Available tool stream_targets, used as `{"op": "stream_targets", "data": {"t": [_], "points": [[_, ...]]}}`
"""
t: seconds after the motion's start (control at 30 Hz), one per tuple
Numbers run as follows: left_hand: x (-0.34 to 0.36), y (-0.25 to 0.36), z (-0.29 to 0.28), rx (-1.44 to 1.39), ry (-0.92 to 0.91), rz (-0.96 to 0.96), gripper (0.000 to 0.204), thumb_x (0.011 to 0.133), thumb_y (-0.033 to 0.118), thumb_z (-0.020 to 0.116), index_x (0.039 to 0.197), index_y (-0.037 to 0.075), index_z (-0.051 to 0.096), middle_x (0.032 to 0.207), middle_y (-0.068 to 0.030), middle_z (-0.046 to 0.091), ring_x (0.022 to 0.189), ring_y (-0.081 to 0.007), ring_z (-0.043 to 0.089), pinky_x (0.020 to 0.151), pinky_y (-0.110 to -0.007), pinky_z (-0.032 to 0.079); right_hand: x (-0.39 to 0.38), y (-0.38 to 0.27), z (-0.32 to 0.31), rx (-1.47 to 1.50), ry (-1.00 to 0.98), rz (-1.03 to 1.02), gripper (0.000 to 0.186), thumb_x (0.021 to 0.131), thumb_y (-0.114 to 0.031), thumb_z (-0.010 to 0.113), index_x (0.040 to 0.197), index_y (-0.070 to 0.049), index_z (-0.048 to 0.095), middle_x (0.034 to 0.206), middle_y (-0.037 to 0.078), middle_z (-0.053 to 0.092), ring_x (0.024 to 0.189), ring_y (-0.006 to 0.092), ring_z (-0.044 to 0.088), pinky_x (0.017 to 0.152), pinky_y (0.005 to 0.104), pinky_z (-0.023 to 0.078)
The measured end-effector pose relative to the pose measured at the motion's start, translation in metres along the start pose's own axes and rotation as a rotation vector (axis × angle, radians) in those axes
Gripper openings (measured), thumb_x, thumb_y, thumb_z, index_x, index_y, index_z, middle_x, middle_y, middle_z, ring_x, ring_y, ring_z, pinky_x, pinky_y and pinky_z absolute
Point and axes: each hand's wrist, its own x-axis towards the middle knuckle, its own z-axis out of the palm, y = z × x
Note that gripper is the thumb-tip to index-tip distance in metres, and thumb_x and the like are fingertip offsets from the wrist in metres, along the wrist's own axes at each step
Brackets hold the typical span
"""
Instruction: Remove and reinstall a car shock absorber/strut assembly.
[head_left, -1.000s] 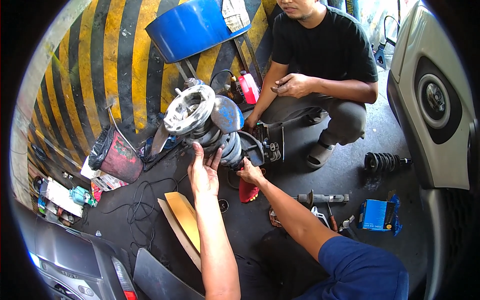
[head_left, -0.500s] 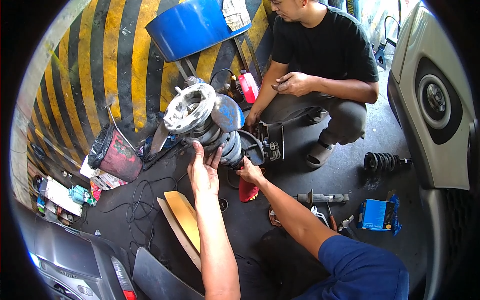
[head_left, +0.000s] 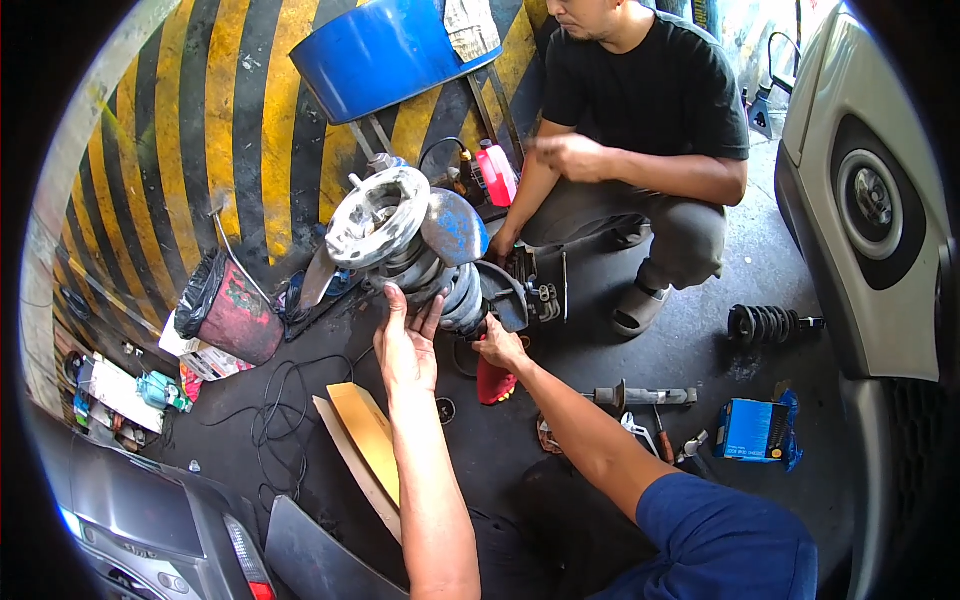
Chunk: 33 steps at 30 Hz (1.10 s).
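A strut assembly with a coil spring (head_left: pixel 462 300) stands tilted in front of me, topped by a scuffed whitish ring mount (head_left: pixel 378 215). A worn blue plate (head_left: pixel 455 225) sits against its upper side. My left hand (head_left: pixel 408 350) is palm up, its thumb and fingers against the underside of the coils. Lower and to the right, my right hand (head_left: pixel 500 345) is closed round the strut's dark lower end; its fingertips are partly hidden. Just beneath that hand is a red item (head_left: pixel 495 383), too covered to name.
A co-worker (head_left: pixel 650 110) squats opposite, one hand low near a metal device (head_left: pixel 542 290). On the floor lie a shock absorber (head_left: pixel 650 395), another coil spring (head_left: pixel 765 323), a blue box (head_left: pixel 750 430), black cables (head_left: pixel 270 420) and cardboard (head_left: pixel 365 430). Cars flank both sides; a red bucket (head_left: pixel 240 310) stands left.
The co-worker's raised hand has moved up and to the left and is blurred. Both my hands and the strut have stayed almost still.
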Motion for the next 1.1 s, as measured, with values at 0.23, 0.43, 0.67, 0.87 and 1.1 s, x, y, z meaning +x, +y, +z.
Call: {"op": "stream_targets", "data": {"t": [0.23, 0.43, 0.67, 0.87, 1.1], "points": [[0.000, 0.001, -0.004, 0.001, 0.013, 0.010, 0.054, 0.090, 0.033, 0.060, 0.120, -0.010, 0.047, 0.115, -0.0173, 0.057, 0.099, -0.0282, 0.062, 0.086, -0.035, 0.057, -0.006, -0.009, 0.001, 0.005, 0.004, 0.019, 0.084, 0.078, -0.040, 0.060, 0.147, -0.016, 0.018, 0.113, 0.032, 0.057, 0.104, 0.0442, 0.058, 0.090, 0.0462, 0.047], [0.000, 0.001, -0.003, -0.011, 0.001, 0.002, 0.053, 0.090, 0.032, 0.060, 0.120, -0.010, 0.047, 0.116, -0.0172, 0.057, 0.099, -0.0282, 0.062, 0.086, -0.035, 0.057, -0.005, -0.004, 0.001, 0.012, 0.032, -0.019, 0.083, 0.078, -0.040, 0.060, 0.146, -0.016, 0.019, 0.112, 0.032, 0.057, 0.104, 0.0440, 0.058, 0.090, 0.0464, 0.046], [0.001, 0.001, -0.006, 0.001, 0.006, 0.010, 0.055, 0.090, 0.033, 0.060, 0.121, -0.010, 0.046, 0.117, -0.0175, 0.056, 0.099, -0.0285, 0.062, 0.087, -0.035, 0.056, -0.002, -0.005, 0.003, 0.018, -0.001, -0.002, 0.084, 0.078, -0.040, 0.059, 0.147, -0.017, 0.017, 0.112, 0.032, 0.057, 0.104, 0.0440, 0.058, 0.090, 0.0466, 0.046], [0.001, 0.001, -0.003, -0.003, -0.018, 0.001, 0.057, 0.090, 0.034, 0.060, 0.123, -0.011, 0.044, 0.118, -0.0185, 0.055, 0.100, -0.0295, 0.062, 0.087, -0.035, 0.056, 0.000, 0.000, 0.005, 0.001, 0.037, -0.031, 0.085, 0.078, -0.040, 0.058, 0.148, -0.015, 0.016, 0.112, 0.033, 0.058, 0.103, 0.0440, 0.059, 0.090, 0.0463, 0.046], [0.000, 0.000, -0.003, 0.002, -0.016, -0.013, 0.057, 0.087, 0.035, 0.063, 0.122, -0.008, 0.046, 0.118, -0.0189, 0.055, 0.105, -0.0291, 0.059, 0.089, -0.034, 0.055, 0.003, 0.004, 0.007, 0.009, 0.019, -0.015, 0.085, 0.079, -0.041, 0.058, 0.148, -0.015, 0.016, 0.110, 0.033, 0.058, 0.102, 0.0440, 0.060, 0.090, 0.0465, 0.047]]}}
